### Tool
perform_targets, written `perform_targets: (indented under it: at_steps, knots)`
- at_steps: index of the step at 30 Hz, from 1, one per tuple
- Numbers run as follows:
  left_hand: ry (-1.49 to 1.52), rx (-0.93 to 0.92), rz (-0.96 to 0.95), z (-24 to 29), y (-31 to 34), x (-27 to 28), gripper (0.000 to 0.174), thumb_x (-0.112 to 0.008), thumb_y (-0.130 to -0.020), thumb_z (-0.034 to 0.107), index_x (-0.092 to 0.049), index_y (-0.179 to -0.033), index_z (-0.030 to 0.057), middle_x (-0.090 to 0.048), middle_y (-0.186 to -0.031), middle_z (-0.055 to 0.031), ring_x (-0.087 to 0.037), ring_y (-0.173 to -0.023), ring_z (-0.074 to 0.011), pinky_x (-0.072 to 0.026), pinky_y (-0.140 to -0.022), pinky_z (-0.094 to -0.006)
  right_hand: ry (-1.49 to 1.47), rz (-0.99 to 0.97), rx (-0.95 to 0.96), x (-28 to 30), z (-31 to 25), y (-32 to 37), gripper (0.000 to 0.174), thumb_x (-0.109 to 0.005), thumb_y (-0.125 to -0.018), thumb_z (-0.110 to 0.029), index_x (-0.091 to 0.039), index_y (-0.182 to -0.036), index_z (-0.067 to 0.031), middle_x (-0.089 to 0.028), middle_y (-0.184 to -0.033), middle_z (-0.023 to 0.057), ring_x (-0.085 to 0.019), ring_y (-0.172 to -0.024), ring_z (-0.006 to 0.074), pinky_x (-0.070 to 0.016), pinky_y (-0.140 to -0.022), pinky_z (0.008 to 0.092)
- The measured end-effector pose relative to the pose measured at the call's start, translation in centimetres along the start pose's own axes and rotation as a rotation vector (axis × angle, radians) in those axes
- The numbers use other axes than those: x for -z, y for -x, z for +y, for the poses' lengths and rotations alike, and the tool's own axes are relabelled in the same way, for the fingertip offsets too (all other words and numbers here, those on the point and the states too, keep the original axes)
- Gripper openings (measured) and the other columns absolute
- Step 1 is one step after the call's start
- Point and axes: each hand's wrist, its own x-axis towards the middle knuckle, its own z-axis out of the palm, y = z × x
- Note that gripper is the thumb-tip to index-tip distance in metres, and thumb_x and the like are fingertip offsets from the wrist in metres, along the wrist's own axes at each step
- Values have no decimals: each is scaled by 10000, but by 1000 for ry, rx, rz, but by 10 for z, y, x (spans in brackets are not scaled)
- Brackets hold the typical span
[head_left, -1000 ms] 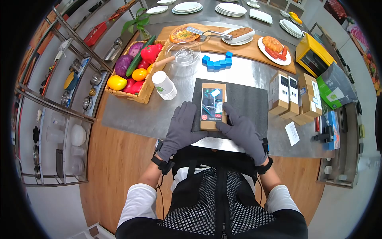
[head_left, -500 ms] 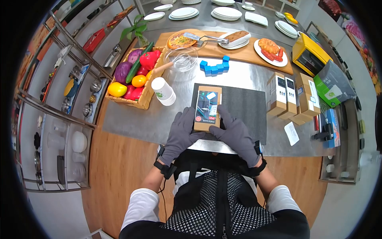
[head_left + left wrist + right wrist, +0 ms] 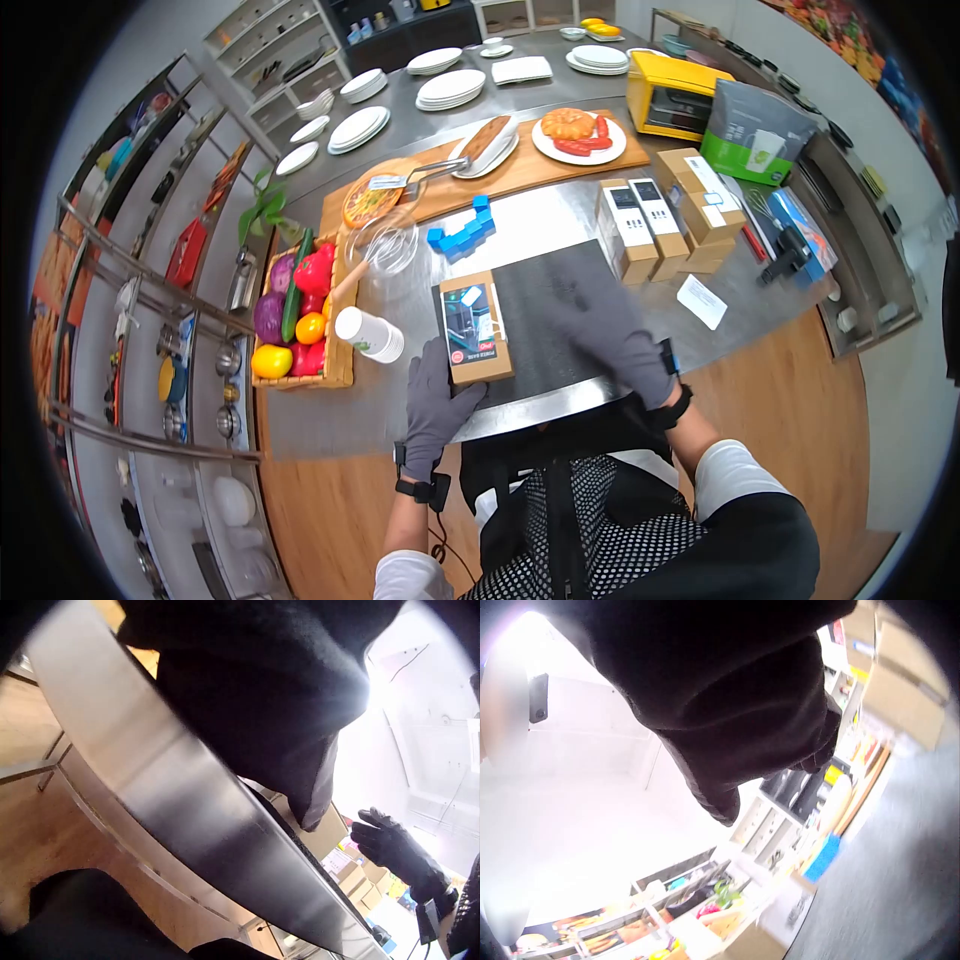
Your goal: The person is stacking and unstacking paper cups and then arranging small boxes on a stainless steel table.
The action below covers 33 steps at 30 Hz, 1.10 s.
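Note:
A brown cardboard box printed with "Power Bank" (image 3: 470,325) lies on a dark grey mat (image 3: 560,300) near the counter's front edge. Along its left side rests my gloved left hand (image 3: 432,400), fingers extended and thumb by the near edge. In the left wrist view the glove (image 3: 262,697) hides most of the box. My gloved right hand (image 3: 620,345), blurred, is away from the box over the right part of the mat, holding nothing. Its fingers look spread and straight in the left wrist view. Several blue cubes (image 3: 462,238) stand in a curved row behind the mat.
Left of the box stand stacked paper cups (image 3: 370,335) and a basket (image 3: 340,365) of vegetables. Behind are a glass bowl with a whisk (image 3: 385,245) and a wooden board (image 3: 630,155) with food. Several cartons (image 3: 630,265) and a white paper (image 3: 703,302) lie to the right.
My right hand has left the box's right side and moved right, while the left hand stays at its left side. The head view has turned toward the right.

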Motion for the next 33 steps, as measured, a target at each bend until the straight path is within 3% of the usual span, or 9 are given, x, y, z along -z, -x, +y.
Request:
perform_targets:
  at_steps: [4, 10, 19, 25, 27, 29, 31, 32, 33]
  knots:
    - [-39, -61, 5, -8, 2, -5, 656, -908, -811, 280, -620, -1346, 31, -637, -1182, -180, -596, -1043, -439, -454, -927, -526, 375, 361, -69, 65, 37, -29, 675, -827, -992, -420, -686, -1486, 17, -657, -1566, 321, -668, -1397, 479, -546, -1160, 522]
    - [-58, -27, -23, -20, 8, -9, 761, -925, -841, 334, -609, -1452, 7, -660, -1375, -231, -621, -1241, -489, -457, -1097, -594, 595, 568, -225, 131, 64, -27, 829, -842, -969, -453, -616, -1624, 4, -526, -1698, 371, -566, -1547, 494, -499, -1250, 501]
    - [-103, -121, 90, -29, 10, -17, 726, -899, -854, 315, -622, -1455, 17, -689, -1347, -210, -630, -1230, -462, -460, -1089, -563, 543, 261, -499, 173, 120, -53, 990, -874, -892, -570, -589, -1635, 19, -672, -1521, 368, -694, -1368, 478, -559, -1134, 507]
    - [-56, 27, -50, -9, 4, -3, 731, -883, -873, 312, -608, -1495, 42, -687, -1426, -209, -617, -1305, -466, -422, -1167, -565, 459, 395, -350, 144, 64, -35, 884, -906, -895, -517, -673, -1544, 36, -758, -1408, 299, -731, -1323, 434, -569, -1128, 472]
    - [-98, -160, 78, -10, 2, -6, 687, -921, -811, 290, -636, -1383, 37, -677, -1279, -181, -624, -1159, -435, -462, -974, -524, 313, 363, -230, 122, 39, -20, 893, -908, -897, -521, -669, -1567, 19, -736, -1461, 291, -715, -1343, 458, -550, -1172, 495]
    - [-183, -173, 128, -15, 5, -9, 691, -921, -817, 291, -635, -1391, 34, -677, -1310, -188, -624, -1187, -449, -463, -997, -537, 375, 290, -191, 86, 13, -2, 898, -911, -886, -548, -682, -1558, 2, -706, -1507, 300, -696, -1361, 489, -541, -1186, 538]
    - [-107, -106, 29, -10, 4, -4, 704, -923, -824, 298, -633, -1405, 27, -677, -1349, -208, -621, -1226, -470, -462, -1035, -557, 400, 202, -150, 44, 10, 10, 923, -930, -855, -562, -681, -1561, -23, -677, -1509, 328, -684, -1362, 513, -562, -1147, 558]
    - [-64, 40, -68, -17, 11, -6, 839, -898, -888, 355, -567, -1594, 45, -619, -1597, -260, -535, -1508, -511, -311, -1331, -650, 380, 183, -117, 23, 8, 17, 918, -924, -859, -567, -678, -1554, -20, -688, -1483, 324, -697, -1335, 507, -570, -1127, 555]
    - [-65, 51, -67, -16, 12, -5, 839, -898, -888, 355, -567, -1594, 45, -619, -1597, -260, -535, -1508, -511, -311, -1331, -650, 360, 168, -82, 11, 3, 21, 913, -918, -863, -571, -675, -1548, -18, -698, -1457, 319, -710, -1308, 501, -579, -1108, 552]
